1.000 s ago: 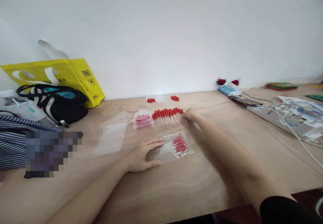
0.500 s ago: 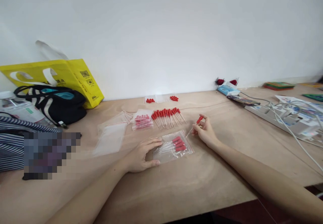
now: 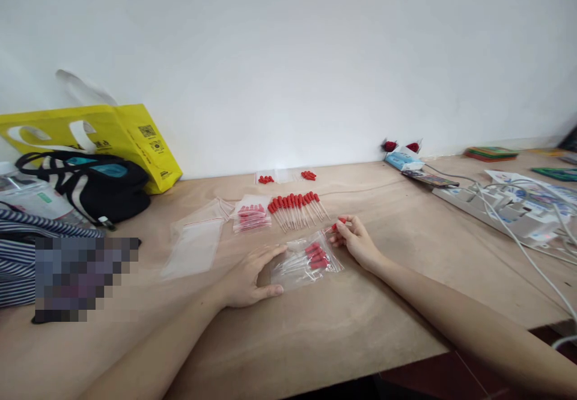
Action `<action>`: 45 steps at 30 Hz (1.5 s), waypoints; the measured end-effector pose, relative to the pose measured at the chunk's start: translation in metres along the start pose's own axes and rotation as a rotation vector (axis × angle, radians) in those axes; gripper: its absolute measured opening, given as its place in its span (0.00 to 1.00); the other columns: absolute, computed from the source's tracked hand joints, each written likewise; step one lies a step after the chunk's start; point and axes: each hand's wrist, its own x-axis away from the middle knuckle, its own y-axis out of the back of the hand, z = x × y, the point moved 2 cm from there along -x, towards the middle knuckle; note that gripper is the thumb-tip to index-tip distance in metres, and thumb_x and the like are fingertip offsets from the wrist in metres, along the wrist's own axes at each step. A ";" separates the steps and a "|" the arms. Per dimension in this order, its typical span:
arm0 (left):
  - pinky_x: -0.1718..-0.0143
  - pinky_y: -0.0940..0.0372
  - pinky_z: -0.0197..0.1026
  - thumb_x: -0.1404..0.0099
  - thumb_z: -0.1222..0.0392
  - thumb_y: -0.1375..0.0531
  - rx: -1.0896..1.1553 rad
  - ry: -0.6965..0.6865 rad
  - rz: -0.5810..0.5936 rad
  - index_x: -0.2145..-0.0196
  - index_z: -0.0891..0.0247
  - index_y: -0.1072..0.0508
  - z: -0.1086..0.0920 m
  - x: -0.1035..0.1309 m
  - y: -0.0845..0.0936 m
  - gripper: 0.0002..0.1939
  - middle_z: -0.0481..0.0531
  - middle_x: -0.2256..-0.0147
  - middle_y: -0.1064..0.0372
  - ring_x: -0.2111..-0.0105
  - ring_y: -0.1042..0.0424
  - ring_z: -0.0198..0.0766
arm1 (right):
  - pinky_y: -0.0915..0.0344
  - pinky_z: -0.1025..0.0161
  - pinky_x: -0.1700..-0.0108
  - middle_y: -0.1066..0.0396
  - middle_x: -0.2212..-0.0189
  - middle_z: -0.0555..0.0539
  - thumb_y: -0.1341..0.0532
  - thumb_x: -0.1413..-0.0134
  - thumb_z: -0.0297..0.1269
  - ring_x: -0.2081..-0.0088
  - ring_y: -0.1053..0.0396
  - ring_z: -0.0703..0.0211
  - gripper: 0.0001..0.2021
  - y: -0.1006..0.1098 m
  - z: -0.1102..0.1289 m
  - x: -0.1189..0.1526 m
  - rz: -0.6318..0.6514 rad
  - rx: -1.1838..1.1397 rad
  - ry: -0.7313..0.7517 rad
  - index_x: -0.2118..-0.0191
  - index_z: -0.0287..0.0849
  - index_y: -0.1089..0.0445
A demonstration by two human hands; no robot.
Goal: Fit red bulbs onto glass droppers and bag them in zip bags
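Note:
A clear zip bag [image 3: 293, 283] lies flat on the table, holding several droppers with red rubber bulbs [image 3: 317, 255] and slim clear stems. My left hand [image 3: 247, 276] rests at the bag's left edge, thumb and fingers apart, touching the plastic. At the bag's open right end, my right hand [image 3: 356, 243] pinches one more dropper [image 3: 339, 224] by its red bulb; its stem reaches the bag's mouth. Behind the bag a row of loose droppers [image 3: 295, 204] is fanned out. Left of them sits a stack of filled bags [image 3: 251, 216], with unfilled zip bags [image 3: 192, 249] beside it.
Two bags with red-bulbed droppers [image 3: 265, 179] lie near the wall. At left are a yellow tote [image 3: 148, 147], a black bag [image 3: 112, 189] and striped cloth [image 3: 18, 267]. A power strip [image 3: 491, 210] with cables lies at right, near a blue tissue pack [image 3: 403, 160].
My right hand has moved left and slightly down, bringing the dropper's stem to the bag's open end. My left hand stays on the bag. The view has shifted slightly.

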 end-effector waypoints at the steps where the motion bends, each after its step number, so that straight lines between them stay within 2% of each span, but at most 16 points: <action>1: 0.43 0.51 0.52 0.42 0.46 0.43 0.004 -0.002 0.000 0.41 0.56 0.51 0.000 0.000 0.000 0.35 0.53 0.40 0.52 0.42 0.50 0.49 | 0.42 0.69 0.81 0.35 0.77 0.56 0.38 0.61 0.52 0.83 0.39 0.70 0.21 -0.001 0.002 0.001 0.032 0.037 0.003 0.67 0.44 0.46; 4: 0.43 0.51 0.52 0.42 0.46 0.44 0.006 0.000 0.007 0.41 0.56 0.51 0.001 0.000 -0.001 0.35 0.53 0.40 0.52 0.42 0.50 0.48 | 0.54 0.71 0.86 0.35 0.77 0.56 0.37 0.63 0.51 0.88 0.50 0.75 0.20 -0.003 0.007 0.004 0.121 0.113 -0.014 0.69 0.42 0.41; 6: 0.43 0.51 0.52 0.42 0.46 0.44 0.004 0.003 0.015 0.41 0.56 0.52 0.001 0.000 -0.001 0.35 0.54 0.40 0.52 0.42 0.50 0.48 | 0.58 0.71 0.87 0.35 0.78 0.56 0.36 0.64 0.51 0.88 0.54 0.76 0.20 -0.003 0.009 0.004 0.167 0.110 -0.045 0.69 0.42 0.40; 9: 0.43 0.51 0.51 0.42 0.46 0.44 0.005 0.002 0.014 0.41 0.56 0.52 0.001 0.000 -0.001 0.35 0.54 0.40 0.52 0.42 0.50 0.48 | 0.60 0.72 0.86 0.39 0.83 0.58 0.36 0.64 0.51 0.88 0.55 0.76 0.20 -0.004 0.011 0.003 0.251 0.097 -0.065 0.70 0.42 0.39; 14: 0.43 0.51 0.51 0.42 0.45 0.44 -0.003 -0.003 0.009 0.41 0.57 0.51 0.001 -0.001 -0.001 0.35 0.54 0.41 0.52 0.42 0.50 0.48 | 0.65 0.72 0.87 0.52 0.91 0.62 0.40 0.59 0.55 0.90 0.59 0.74 0.20 -0.005 0.010 0.001 0.397 0.161 -0.081 0.71 0.43 0.41; 19: 0.43 0.51 0.51 0.42 0.45 0.44 -0.007 -0.004 0.005 0.41 0.57 0.51 0.000 -0.001 -0.001 0.35 0.53 0.41 0.51 0.42 0.50 0.48 | 0.67 0.72 0.88 0.50 0.91 0.62 0.41 0.58 0.55 0.91 0.59 0.74 0.20 0.001 0.007 -0.005 0.390 0.158 -0.105 0.71 0.43 0.42; 23: 0.44 0.50 0.52 0.42 0.45 0.44 -0.018 0.007 0.006 0.41 0.56 0.51 -0.001 0.000 0.000 0.35 0.53 0.41 0.51 0.42 0.50 0.48 | 0.62 0.73 0.89 0.47 0.90 0.62 0.39 0.60 0.55 0.91 0.57 0.75 0.20 -0.002 0.006 -0.008 0.383 0.128 -0.125 0.71 0.42 0.42; 26: 0.44 0.50 0.51 0.42 0.45 0.44 -0.018 0.002 0.004 0.41 0.56 0.51 -0.002 -0.001 0.000 0.35 0.53 0.41 0.51 0.43 0.49 0.48 | 0.49 0.73 0.85 0.38 0.85 0.58 0.36 0.63 0.53 0.87 0.46 0.73 0.20 -0.009 0.003 -0.007 0.367 0.065 -0.153 0.72 0.42 0.40; 28: 0.44 0.51 0.51 0.42 0.46 0.44 -0.017 0.006 0.008 0.41 0.57 0.51 -0.002 -0.001 0.000 0.35 0.54 0.41 0.51 0.43 0.49 0.47 | 0.40 0.69 0.78 0.33 0.80 0.55 0.35 0.65 0.52 0.81 0.37 0.69 0.21 -0.014 -0.001 -0.006 0.383 0.013 -0.203 0.70 0.41 0.38; 30: 0.43 0.51 0.51 0.42 0.45 0.45 -0.016 0.011 0.008 0.41 0.58 0.51 -0.001 -0.001 0.000 0.35 0.54 0.41 0.51 0.42 0.49 0.47 | 0.36 0.65 0.72 0.30 0.78 0.53 0.34 0.66 0.52 0.77 0.33 0.64 0.22 -0.017 -0.003 -0.005 0.421 -0.024 -0.268 0.69 0.40 0.36; 32: 0.43 0.51 0.51 0.42 0.45 0.45 -0.013 0.008 0.005 0.41 0.58 0.51 -0.001 -0.001 0.000 0.35 0.54 0.41 0.51 0.42 0.49 0.47 | 0.35 0.63 0.70 0.30 0.78 0.52 0.34 0.65 0.51 0.75 0.32 0.63 0.22 -0.017 -0.004 -0.004 0.459 -0.028 -0.312 0.68 0.39 0.33; 34: 0.43 0.51 0.51 0.42 0.45 0.44 -0.010 0.000 -0.001 0.41 0.57 0.51 -0.001 -0.001 0.000 0.35 0.53 0.41 0.51 0.42 0.49 0.47 | 0.37 0.66 0.73 0.31 0.81 0.53 0.36 0.63 0.50 0.78 0.34 0.64 0.20 -0.013 -0.002 -0.005 0.483 0.036 -0.321 0.66 0.39 0.31; 38: 0.44 0.50 0.51 0.41 0.46 0.45 -0.007 -0.011 -0.007 0.41 0.56 0.51 -0.002 0.000 0.000 0.34 0.53 0.41 0.51 0.42 0.49 0.48 | 0.47 0.70 0.83 0.40 0.91 0.57 0.36 0.60 0.46 0.88 0.45 0.70 0.19 -0.006 0.000 -0.008 0.498 0.213 -0.312 0.64 0.37 0.28; 42: 0.43 0.51 0.51 0.41 0.46 0.45 -0.012 -0.008 -0.008 0.41 0.58 0.50 -0.003 -0.001 0.000 0.34 0.54 0.41 0.51 0.42 0.50 0.47 | 0.40 0.68 0.77 0.30 0.80 0.51 0.34 0.65 0.44 0.79 0.34 0.65 0.19 -0.006 -0.004 -0.007 0.437 0.144 -0.296 0.64 0.38 0.30; 45: 0.43 0.51 0.51 0.42 0.47 0.44 -0.013 0.001 -0.003 0.41 0.58 0.50 -0.004 -0.001 0.001 0.34 0.54 0.41 0.51 0.42 0.50 0.47 | 0.40 0.68 0.77 0.29 0.78 0.50 0.33 0.65 0.46 0.79 0.34 0.65 0.19 -0.007 -0.006 -0.006 0.380 0.197 -0.224 0.68 0.38 0.32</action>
